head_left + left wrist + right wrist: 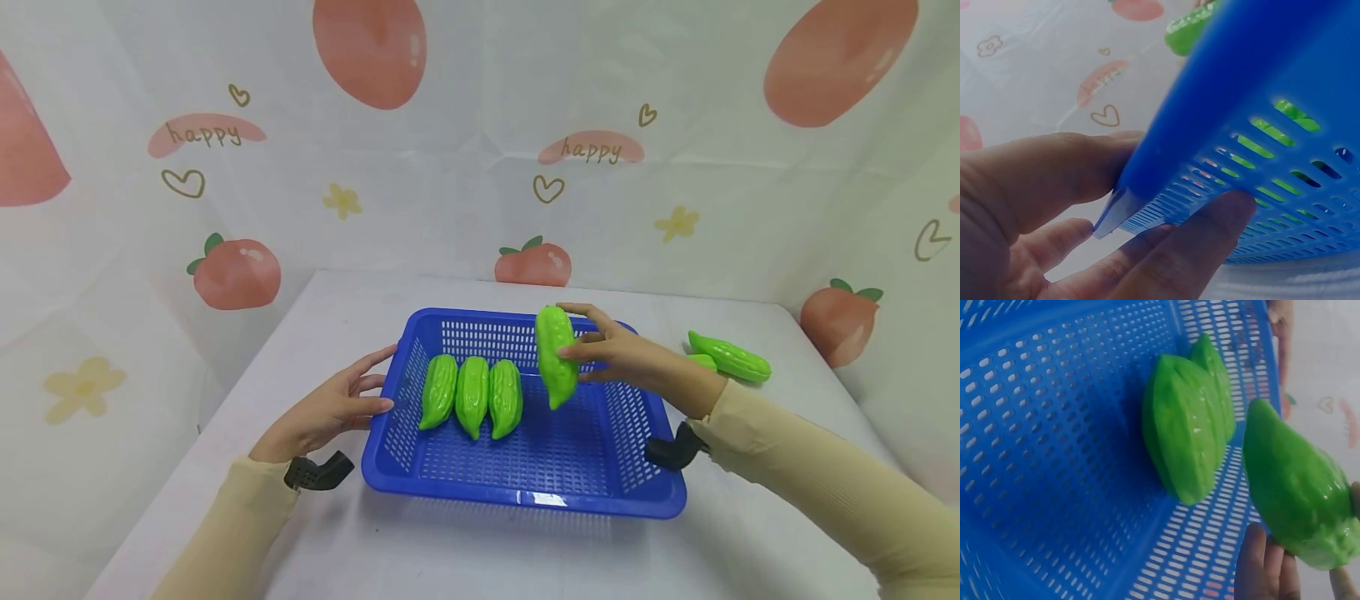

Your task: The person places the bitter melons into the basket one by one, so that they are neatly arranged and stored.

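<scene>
A blue plastic basket (517, 502) stands on the table with three green toy bitter melons (472, 396) side by side in its left half. At the basket's left rim, my left hand (330, 412) grips the edge, some fingers over the rim and others against the perforated outer wall (1285, 206). My right hand (611, 354) pinches another bitter melon (557, 358) between thumb and fingers, above the right half of the basket. This melon (1297, 487) points its narrow tip down and touches nothing else. Two of the melons inside (1188, 431) appear in the right wrist view.
Right of the basket, on the white table (322, 542), lies another bitter melon (731, 357), with part of one more (701, 361) showing beside my right forearm. A white printed curtain (450, 208) hangs behind the table.
</scene>
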The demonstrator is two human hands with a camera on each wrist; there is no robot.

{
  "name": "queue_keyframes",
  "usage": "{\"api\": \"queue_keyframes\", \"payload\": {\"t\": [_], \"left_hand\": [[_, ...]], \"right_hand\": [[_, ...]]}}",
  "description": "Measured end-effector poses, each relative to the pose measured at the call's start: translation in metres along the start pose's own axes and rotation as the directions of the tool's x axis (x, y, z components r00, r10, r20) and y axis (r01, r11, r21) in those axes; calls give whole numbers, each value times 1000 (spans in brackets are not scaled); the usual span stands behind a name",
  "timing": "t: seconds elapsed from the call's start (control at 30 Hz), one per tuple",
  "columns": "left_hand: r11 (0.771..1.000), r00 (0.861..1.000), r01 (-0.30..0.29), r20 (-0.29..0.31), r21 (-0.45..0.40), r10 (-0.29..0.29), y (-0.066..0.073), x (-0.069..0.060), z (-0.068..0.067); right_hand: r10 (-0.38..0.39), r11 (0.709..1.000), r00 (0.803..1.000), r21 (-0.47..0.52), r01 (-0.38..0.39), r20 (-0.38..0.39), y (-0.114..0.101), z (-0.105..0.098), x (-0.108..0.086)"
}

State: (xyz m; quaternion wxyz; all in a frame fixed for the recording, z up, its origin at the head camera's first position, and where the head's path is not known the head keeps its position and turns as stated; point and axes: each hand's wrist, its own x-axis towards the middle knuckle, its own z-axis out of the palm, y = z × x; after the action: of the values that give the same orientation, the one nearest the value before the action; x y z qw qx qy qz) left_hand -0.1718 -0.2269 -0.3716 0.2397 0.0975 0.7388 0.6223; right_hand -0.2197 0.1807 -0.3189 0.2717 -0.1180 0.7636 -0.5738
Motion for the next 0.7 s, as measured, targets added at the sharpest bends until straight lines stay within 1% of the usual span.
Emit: {"api": "queue_keyframes", "payload": {"t": [0.1, 0.23, 0.33, 0.5, 0.7], "left_hand": [[1000, 1000, -6, 4, 0, 6, 0, 0, 0], [1000, 1000, -7, 7, 6, 7, 0, 0, 0], [1000, 1000, -6, 7, 9, 6, -1, 0, 0], [1000, 1000, -7, 8, 7, 7, -1, 0, 0], [1000, 1000, -9, 7, 1, 9, -1, 1, 0]], "right_hand": [[32, 999, 999, 3, -32, 15, 0, 5, 5], [70, 997, 997, 31, -71, 34, 0, 11, 11], [108, 993, 994, 49, -109, 29, 2, 16, 16], [201, 974, 980, 100, -201, 11, 8, 24, 22], [267, 959, 964, 97, -265, -10, 14, 31, 27]]}}
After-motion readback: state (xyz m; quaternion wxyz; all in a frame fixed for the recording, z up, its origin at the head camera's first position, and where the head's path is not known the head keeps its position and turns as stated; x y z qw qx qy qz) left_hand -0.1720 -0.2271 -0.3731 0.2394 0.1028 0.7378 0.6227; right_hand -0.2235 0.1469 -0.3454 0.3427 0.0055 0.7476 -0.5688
